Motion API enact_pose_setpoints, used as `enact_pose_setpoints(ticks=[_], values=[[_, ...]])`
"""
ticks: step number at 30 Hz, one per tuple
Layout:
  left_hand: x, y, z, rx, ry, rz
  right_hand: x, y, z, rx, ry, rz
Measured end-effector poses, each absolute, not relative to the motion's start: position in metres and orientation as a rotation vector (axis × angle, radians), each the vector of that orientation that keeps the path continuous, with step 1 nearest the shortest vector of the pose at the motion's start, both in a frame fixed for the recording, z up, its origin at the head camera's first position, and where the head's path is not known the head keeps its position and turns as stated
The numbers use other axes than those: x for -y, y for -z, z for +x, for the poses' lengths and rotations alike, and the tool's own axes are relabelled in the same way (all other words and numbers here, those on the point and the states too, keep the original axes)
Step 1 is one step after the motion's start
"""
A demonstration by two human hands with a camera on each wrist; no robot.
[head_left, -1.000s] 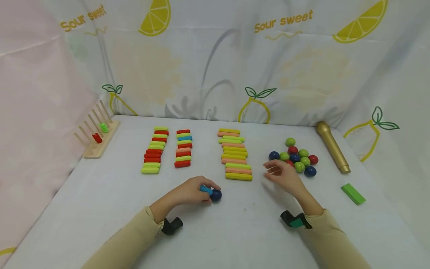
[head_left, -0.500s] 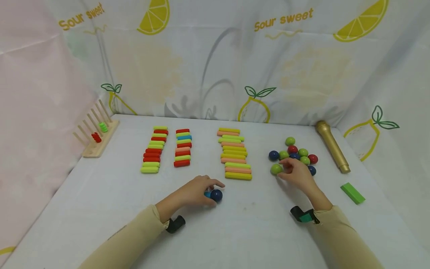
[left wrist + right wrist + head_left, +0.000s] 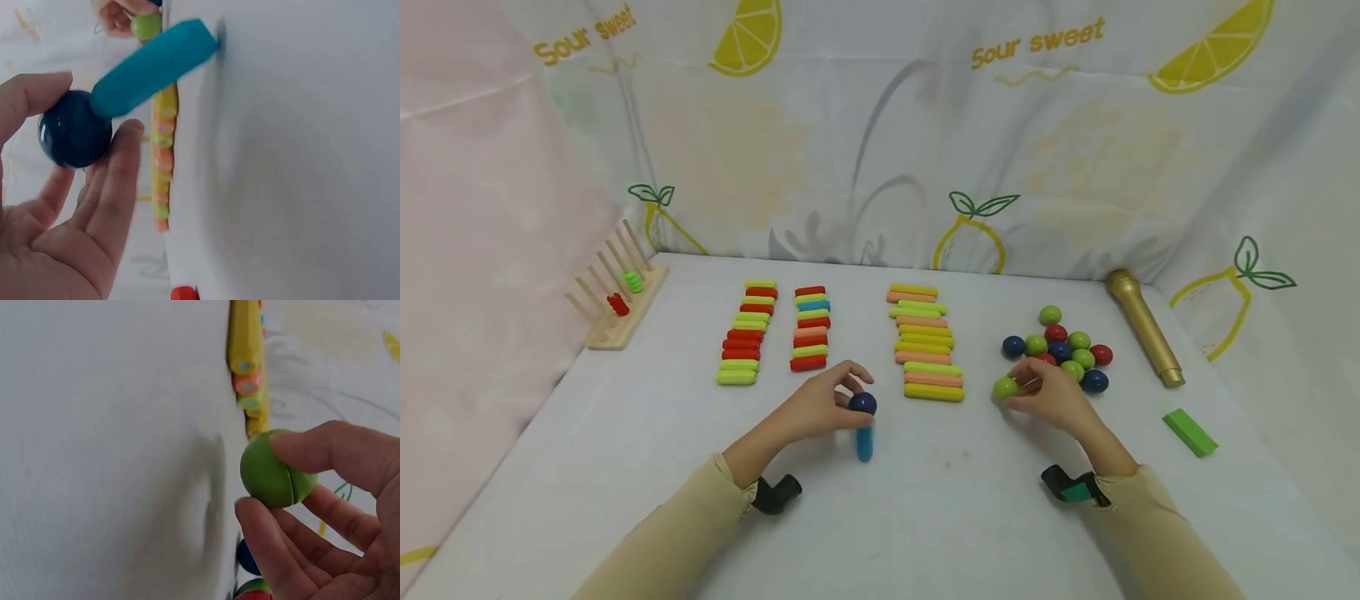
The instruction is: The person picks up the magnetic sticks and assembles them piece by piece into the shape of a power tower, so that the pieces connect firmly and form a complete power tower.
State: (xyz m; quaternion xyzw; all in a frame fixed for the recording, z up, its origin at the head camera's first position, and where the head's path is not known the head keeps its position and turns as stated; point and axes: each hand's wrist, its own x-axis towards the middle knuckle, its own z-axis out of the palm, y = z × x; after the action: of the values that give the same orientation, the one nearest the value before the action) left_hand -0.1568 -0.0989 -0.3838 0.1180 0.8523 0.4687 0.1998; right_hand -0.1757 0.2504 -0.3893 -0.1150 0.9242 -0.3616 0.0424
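My left hand (image 3: 823, 404) pinches a glossy dark blue ball (image 3: 75, 130) between thumb and fingers. A blue stick (image 3: 153, 69) sticks to the ball and points down from it, its lower end close to the table. To the right, my right hand (image 3: 1052, 400) holds a green ball (image 3: 275, 470) with a groove around it, thumb on one side and fingertips on the other. Just behind that hand lies a cluster of red, green and dark blue balls (image 3: 1060, 350). The green ball is near the front end of a column of yellow, orange and lime sticks (image 3: 928, 346).
Two more columns of sticks, one red and lime (image 3: 745, 336) and one with mixed colours (image 3: 810, 329), lie left of centre. A wooden peg rack (image 3: 628, 312) stands at the far left. A gold microphone (image 3: 1144, 329) and a green block (image 3: 1190, 432) are at right.
My left hand has raised the dark blue ball, and the blue stick has swung from lying behind it to hanging below. My right hand moved to the balls, then slightly left with a green one.
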Motion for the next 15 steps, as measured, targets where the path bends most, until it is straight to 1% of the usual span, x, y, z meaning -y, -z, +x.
enact_pose_setpoints(ticks=[4, 11, 15], values=[[0.114, 0.385, -0.157, -2.406, -1.280, 0.346, -0.238, 0.387, -0.169, -2.732, 1.164, -0.430], [0.124, 0.392, -0.156, -2.273, -1.425, 0.175, -0.211, 0.388, -0.158, -2.555, 1.256, -0.494], [0.123, 0.397, -0.154, -2.268, -1.387, 0.250, -0.195, 0.392, -0.156, -2.476, 1.277, -0.576]])
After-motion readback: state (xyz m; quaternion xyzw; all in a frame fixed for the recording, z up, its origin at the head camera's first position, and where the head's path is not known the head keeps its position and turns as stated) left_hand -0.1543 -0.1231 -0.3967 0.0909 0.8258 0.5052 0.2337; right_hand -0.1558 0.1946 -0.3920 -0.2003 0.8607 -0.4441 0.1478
